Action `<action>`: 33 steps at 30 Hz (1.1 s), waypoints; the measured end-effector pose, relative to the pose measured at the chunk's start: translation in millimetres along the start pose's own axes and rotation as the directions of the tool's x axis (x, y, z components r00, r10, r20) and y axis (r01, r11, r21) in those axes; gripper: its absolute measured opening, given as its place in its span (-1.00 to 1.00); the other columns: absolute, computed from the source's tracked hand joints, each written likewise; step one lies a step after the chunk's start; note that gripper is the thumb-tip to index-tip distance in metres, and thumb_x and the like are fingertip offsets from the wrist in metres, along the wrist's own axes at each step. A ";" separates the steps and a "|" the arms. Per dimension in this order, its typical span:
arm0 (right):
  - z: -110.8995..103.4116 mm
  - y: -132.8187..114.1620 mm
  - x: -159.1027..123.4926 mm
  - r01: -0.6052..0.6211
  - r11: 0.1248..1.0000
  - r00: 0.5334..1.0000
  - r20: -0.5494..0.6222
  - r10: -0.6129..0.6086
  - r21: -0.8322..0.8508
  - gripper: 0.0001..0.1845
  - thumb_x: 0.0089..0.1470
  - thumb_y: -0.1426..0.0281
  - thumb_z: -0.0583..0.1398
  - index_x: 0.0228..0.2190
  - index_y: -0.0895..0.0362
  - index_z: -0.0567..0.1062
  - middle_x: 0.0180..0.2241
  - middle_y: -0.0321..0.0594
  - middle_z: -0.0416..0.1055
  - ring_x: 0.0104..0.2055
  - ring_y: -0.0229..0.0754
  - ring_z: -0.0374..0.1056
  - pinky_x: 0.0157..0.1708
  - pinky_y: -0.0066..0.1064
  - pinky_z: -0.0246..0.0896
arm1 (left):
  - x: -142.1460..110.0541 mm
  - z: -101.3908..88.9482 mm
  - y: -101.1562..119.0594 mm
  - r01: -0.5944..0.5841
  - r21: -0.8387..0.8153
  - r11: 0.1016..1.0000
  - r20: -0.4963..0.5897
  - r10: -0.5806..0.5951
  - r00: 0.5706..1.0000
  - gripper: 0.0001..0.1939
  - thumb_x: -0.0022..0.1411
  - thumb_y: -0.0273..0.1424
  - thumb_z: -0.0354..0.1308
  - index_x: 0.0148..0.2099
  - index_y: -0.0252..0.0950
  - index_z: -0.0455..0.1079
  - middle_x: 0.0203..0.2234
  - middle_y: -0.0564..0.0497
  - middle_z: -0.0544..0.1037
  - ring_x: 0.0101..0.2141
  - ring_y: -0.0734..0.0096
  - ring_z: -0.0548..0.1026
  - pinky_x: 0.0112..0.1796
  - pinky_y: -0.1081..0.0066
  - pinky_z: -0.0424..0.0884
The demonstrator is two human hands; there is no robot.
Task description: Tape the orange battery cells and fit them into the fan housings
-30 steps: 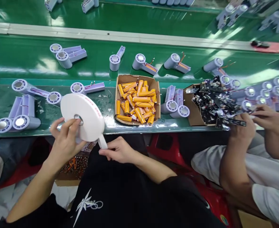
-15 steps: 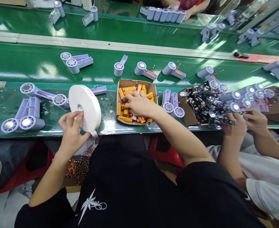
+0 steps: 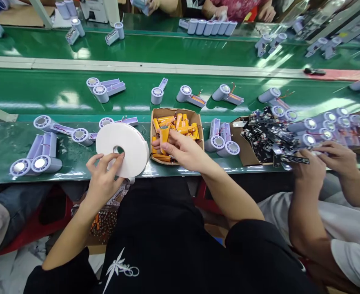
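Shows bare worktop (image 3: 76,163) along the front edge left of tape roll (image 3: 132,143), hardly any between roll and carton (image 3: 201,141). Clamps orange cylinder (image 3: 164,139) in right hand (image 3: 184,152), between thumb and fingers, over carton's left half; grips roll near its hole with left hand (image 3: 105,175).

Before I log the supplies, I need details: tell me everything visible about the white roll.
The white roll is a broad, flat disc of what looks like wound tape, with a round hole at its middle. It is tilted at the front edge of the green bench, the left hand holding it at the hole; a loose strip shows below.
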State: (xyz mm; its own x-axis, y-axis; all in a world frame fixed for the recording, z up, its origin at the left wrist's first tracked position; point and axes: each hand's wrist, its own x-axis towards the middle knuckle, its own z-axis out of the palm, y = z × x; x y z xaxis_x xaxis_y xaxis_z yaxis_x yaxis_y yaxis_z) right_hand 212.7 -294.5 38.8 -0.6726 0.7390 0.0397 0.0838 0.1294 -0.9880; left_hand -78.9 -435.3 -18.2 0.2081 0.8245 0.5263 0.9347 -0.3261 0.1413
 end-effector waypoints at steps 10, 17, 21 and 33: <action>2.5 -8.4 -12.4 -0.040 0.945 0.994 0.085 0.072 -0.326 -0.78 0.38 0.20 0.27 -0.26 0.08 0.53 -0.29 -0.21 0.63 -0.25 -0.08 0.54 -0.10 -0.23 0.47 | 6.9 -3.2 14.2 -0.045 0.138 0.989 -0.049 0.052 0.997 -0.04 0.31 -0.61 0.31 0.64 -0.02 0.14 0.14 -0.16 0.63 0.14 -0.10 0.25 0.07 0.10 0.39; 52.2 19.2 -4.8 0.124 0.871 0.923 -0.378 0.075 0.476 -0.35 0.02 -0.02 0.55 0.01 0.04 0.58 -0.07 -0.12 0.72 0.03 0.05 0.67 0.16 -0.06 0.61 | 4.4 10.3 22.2 -0.001 0.179 0.984 -0.107 0.020 0.994 -0.15 0.30 -0.18 0.47 0.55 -0.02 0.30 0.04 -0.17 0.63 0.04 -0.11 0.26 0.37 -0.33 0.01; 101.1 36.9 2.4 0.354 0.780 0.708 -0.693 0.137 0.516 -0.22 0.16 -0.15 0.42 0.22 -0.01 0.46 0.20 0.00 0.64 0.28 0.08 0.58 0.34 0.05 0.50 | -1.6 30.1 41.5 0.152 0.064 0.986 -0.142 -0.141 0.980 -0.12 0.14 0.12 0.51 0.37 -0.23 0.49 0.04 -0.34 0.55 0.08 -0.23 0.27 0.24 -0.32 0.11; -100.0 -3.0 -51.9 0.396 0.878 0.405 -0.807 -0.430 -0.269 -0.30 0.30 0.03 0.38 0.34 -0.18 0.32 0.30 -0.12 0.51 0.39 0.21 0.49 0.34 0.11 0.49 | -8.0 -0.5 -13.2 0.160 0.058 0.985 0.470 -0.168 0.867 -0.21 0.14 0.01 0.51 0.34 -0.17 0.52 0.14 -0.32 0.62 0.10 -0.27 0.44 0.07 -0.11 0.37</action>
State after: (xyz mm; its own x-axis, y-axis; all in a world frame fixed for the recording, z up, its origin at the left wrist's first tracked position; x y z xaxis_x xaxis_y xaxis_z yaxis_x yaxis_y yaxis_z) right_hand 320.9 -267.1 54.6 0.2842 0.7772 0.5613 0.0057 0.5841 -0.8116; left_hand -93.1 -437.8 -23.9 0.1583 0.9866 0.0384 0.9710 -0.1626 0.1751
